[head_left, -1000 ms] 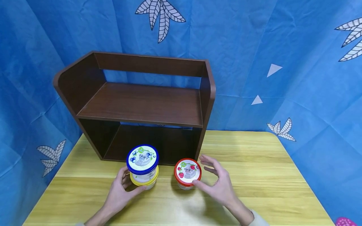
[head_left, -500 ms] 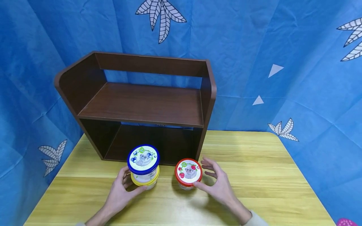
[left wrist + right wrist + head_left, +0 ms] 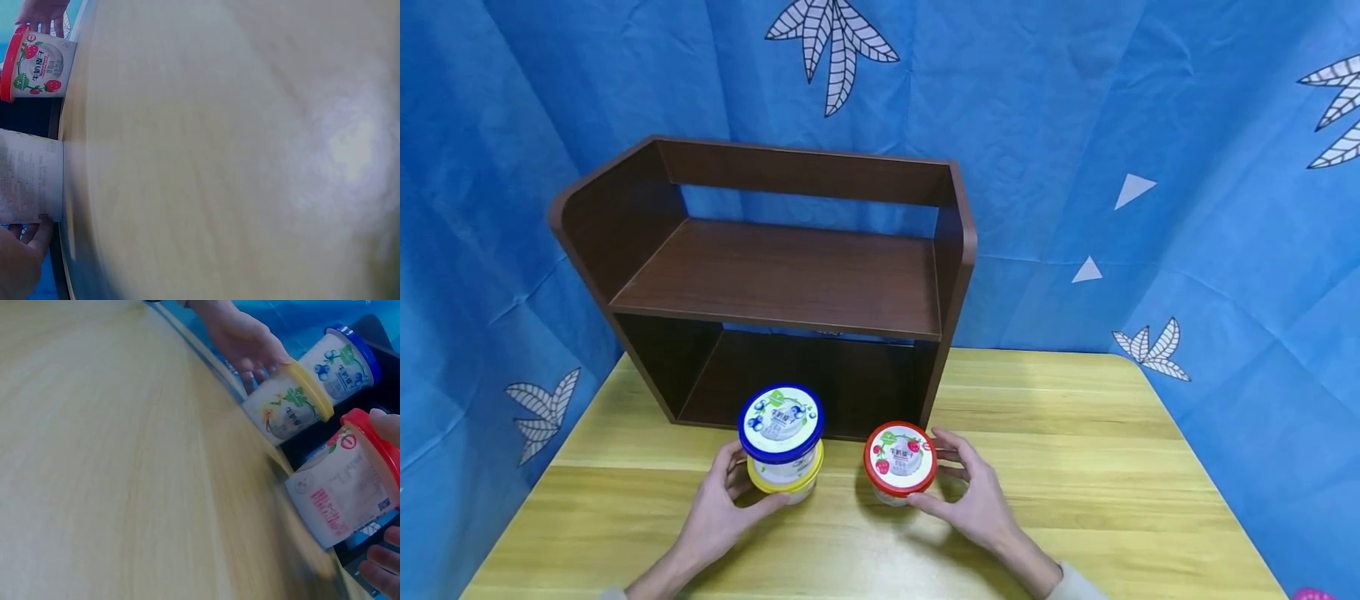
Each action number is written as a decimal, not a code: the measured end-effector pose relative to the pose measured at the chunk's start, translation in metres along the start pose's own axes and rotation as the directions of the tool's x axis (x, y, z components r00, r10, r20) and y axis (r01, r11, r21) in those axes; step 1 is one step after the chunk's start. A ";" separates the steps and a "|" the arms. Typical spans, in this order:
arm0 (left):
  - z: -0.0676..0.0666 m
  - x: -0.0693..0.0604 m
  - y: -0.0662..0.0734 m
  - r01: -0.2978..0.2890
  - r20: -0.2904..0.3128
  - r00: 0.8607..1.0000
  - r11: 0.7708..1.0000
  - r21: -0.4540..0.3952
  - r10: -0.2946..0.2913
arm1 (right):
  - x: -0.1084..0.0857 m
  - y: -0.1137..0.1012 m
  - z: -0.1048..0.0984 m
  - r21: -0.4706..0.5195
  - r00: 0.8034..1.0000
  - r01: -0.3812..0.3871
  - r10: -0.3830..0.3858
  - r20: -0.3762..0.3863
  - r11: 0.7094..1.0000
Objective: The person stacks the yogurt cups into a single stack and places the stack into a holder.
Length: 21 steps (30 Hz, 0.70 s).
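Observation:
In the head view my left hand (image 3: 721,498) grips a yellow-lidded pudding cup (image 3: 801,483), thumb in front and fingers round its left side. A blue-lidded pudding cup (image 3: 780,423) stands on top of it. The right wrist view shows this yellow-lidded cup (image 3: 287,412) under the blue-lidded cup (image 3: 340,369). To their right a red-lidded pudding cup (image 3: 900,458) with strawberries stands on the table. My right hand (image 3: 973,496) is beside it, thumb at the lid's edge. In the right wrist view, the lower fingers (image 3: 381,565) look apart from the red-lidded cup.
A dark brown two-tier shelf (image 3: 805,279) stands behind the cups, its lower compartment opening towards them. The wooden table (image 3: 1075,467) extends to the right and in front. A blue patterned cloth (image 3: 1030,167) hangs behind and at both sides.
My right hand's thumb has drawn back from over the red lid to its edge, and its fingers have come slightly lower and closer to the cup. The left hand and stacked cups hold still.

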<state>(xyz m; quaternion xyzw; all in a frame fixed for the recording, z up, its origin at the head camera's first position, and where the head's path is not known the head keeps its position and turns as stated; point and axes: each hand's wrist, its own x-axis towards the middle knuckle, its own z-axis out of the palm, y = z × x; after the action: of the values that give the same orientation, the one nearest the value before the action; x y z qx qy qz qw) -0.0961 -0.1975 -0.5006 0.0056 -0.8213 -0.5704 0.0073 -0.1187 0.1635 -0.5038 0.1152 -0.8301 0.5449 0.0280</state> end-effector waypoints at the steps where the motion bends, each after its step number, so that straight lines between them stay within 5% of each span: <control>1: 0.000 0.000 0.000 -0.001 0.002 1.000 1.000 0.000 0.001 | 0.000 0.000 0.001 0.001 1.000 -0.006 0.006 0.002 1.000; 21: 0.000 0.000 0.001 -0.009 -0.016 1.000 1.000 0.023 0.009 | 0.004 0.000 0.012 -0.008 0.998 -0.062 0.062 0.027 0.998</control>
<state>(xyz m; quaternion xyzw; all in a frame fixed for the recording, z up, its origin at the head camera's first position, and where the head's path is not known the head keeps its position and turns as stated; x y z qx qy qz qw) -0.0958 -0.1968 -0.4998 0.0065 -0.8276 -0.5610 0.0166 -0.1212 0.1518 -0.5083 0.0968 -0.8354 0.5411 0.0003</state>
